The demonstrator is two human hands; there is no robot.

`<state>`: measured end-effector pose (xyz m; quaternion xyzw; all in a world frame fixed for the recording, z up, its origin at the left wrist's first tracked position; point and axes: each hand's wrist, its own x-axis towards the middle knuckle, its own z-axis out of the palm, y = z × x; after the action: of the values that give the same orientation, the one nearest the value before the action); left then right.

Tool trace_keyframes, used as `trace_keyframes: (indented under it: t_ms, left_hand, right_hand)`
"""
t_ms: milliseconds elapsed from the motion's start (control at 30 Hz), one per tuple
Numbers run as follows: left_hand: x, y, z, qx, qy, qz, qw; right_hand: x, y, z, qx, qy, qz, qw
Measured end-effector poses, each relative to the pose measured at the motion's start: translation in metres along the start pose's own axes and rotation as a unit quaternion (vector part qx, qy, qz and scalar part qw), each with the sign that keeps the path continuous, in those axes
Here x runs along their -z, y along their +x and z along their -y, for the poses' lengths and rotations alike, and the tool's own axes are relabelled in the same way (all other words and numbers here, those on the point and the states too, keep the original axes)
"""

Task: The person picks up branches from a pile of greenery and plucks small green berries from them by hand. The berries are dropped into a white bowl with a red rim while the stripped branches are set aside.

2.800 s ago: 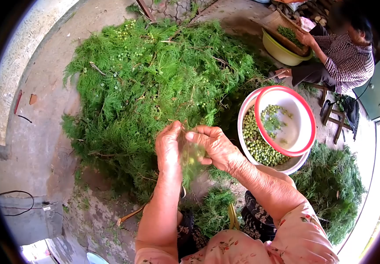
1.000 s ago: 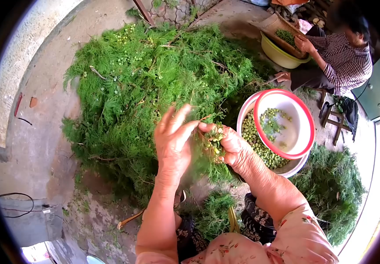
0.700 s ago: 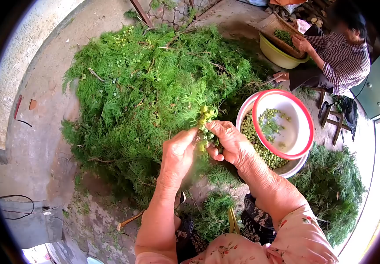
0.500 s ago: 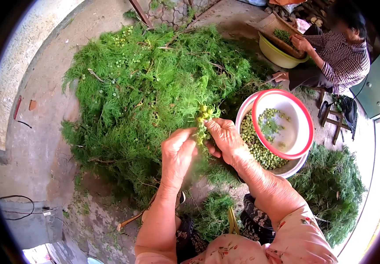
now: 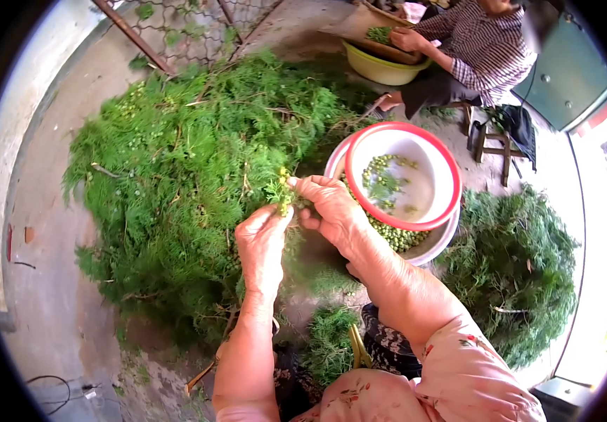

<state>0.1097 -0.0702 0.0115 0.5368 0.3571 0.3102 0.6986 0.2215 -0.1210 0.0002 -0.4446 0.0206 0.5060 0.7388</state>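
Note:
My left hand [image 5: 261,246] is closed in a pinch round a conifer sprig [image 5: 279,191] with small yellow-green cones at its top. Just right of it, my right hand [image 5: 331,211] has its thumb and fingers bent against the same sprig; the fingertips are partly hidden. Beneath both hands spreads a large heap of cut green conifer branches [image 5: 170,176]. Close to my right hand stands a white basin with a red rim [image 5: 451,158], holding some green cones and bits of leaf. It rests tilted on a larger metal basin [image 5: 438,246] full of picked green cones [image 5: 398,235].
A second pile of branches [image 5: 514,274] lies at the right. At the back right a seated person in a checked shirt [image 5: 482,49] holds greenery over a woven tray and a yellow basin [image 5: 384,69]. A small wooden stool [image 5: 496,148] stands behind the basins.
The view has shifted to the right, so everything sits further left. Both hands stay together on the sprig, of which less shows below my fingers.

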Motion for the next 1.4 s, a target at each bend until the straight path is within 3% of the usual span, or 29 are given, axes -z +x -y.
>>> trace_keyframes:
  t_ms: [200, 267, 400, 500, 533, 567, 600, 633, 667, 733, 800, 867, 933, 1067, 1167, 1267, 1333, 1400]
  left_hand:
    - [-0.005, -0.002, 0.007, 0.017, -0.041, -0.020, 0.999]
    - [0.003, 0.001, 0.008, 0.015, -0.071, -0.013, 0.997]
    - [0.010, 0.001, 0.011, 0.054, -0.106, -0.014, 0.993]
    - [0.015, 0.003, 0.008, 0.061, -0.129, -0.012, 0.990]
    - [0.016, 0.004, 0.007, 0.061, -0.123, -0.018, 0.990]
    - [0.017, 0.004, 0.007, 0.062, -0.117, -0.023, 0.991]
    - [0.019, 0.005, 0.006, 0.062, -0.112, -0.029, 0.991]
    - [0.021, 0.005, 0.006, 0.062, -0.118, -0.028, 0.991]
    - [0.023, 0.004, 0.007, 0.062, -0.125, -0.026, 0.990]
    - [0.025, 0.004, 0.006, 0.062, -0.132, -0.027, 0.989]
    - [0.027, 0.003, 0.005, 0.063, -0.131, -0.030, 0.989]
    - [0.028, 0.003, 0.002, 0.059, -0.107, -0.028, 0.992]
    - [0.028, 0.003, 0.000, 0.054, -0.083, -0.026, 0.995]
    - [0.032, 0.002, 0.001, -0.002, -0.038, -0.009, 0.999]
    - [0.031, 0.001, -0.001, -0.026, 0.005, -0.018, 1.000]
    - [0.034, 0.000, -0.002, -0.063, 0.050, 0.019, 0.997]
    - [0.031, -0.003, -0.002, -0.092, 0.020, 0.033, 0.995]
    - [0.039, -0.001, 0.004, -0.067, 0.022, 0.064, 0.995]
  right_hand:
    - [0.022, 0.017, 0.018, 0.082, 0.034, -0.161, 0.983]
    - [0.043, 0.028, 0.036, 0.062, 0.084, -0.176, 0.979]
    - [0.106, 0.058, 0.044, 0.113, 0.144, -0.260, 0.948]
    - [0.167, 0.084, 0.045, 0.075, 0.226, -0.313, 0.920]
    - [0.196, 0.098, 0.038, 0.081, 0.204, -0.325, 0.920]
    - [0.252, 0.123, 0.023, 0.122, 0.018, -0.321, 0.939]
    - [0.309, 0.152, 0.008, 0.155, -0.169, -0.328, 0.917]
    - [0.311, 0.148, 0.012, 0.154, -0.223, -0.361, 0.893]
    - [0.300, 0.137, 0.017, 0.142, -0.187, -0.393, 0.889]
    - [0.259, 0.111, 0.028, 0.131, 0.056, -0.482, 0.864]
    - [0.237, 0.097, 0.034, 0.153, 0.112, -0.530, 0.826]
    - [0.213, 0.088, 0.042, 0.176, 0.101, -0.516, 0.832]
    - [0.174, 0.076, 0.054, 0.201, 0.085, -0.423, 0.880]
    - [0.070, 0.036, 0.059, 0.257, -0.052, -0.056, 0.963]
    - [0.010, 0.003, 0.034, 0.324, -0.287, 0.074, 0.898]
    - [-0.027, -0.036, 0.027, 0.361, -0.553, 0.164, 0.733]
    - [-0.028, -0.024, 0.002, 0.485, -0.531, 0.175, 0.672]
    - [-0.029, -0.024, -0.004, 0.476, -0.569, 0.160, 0.650]
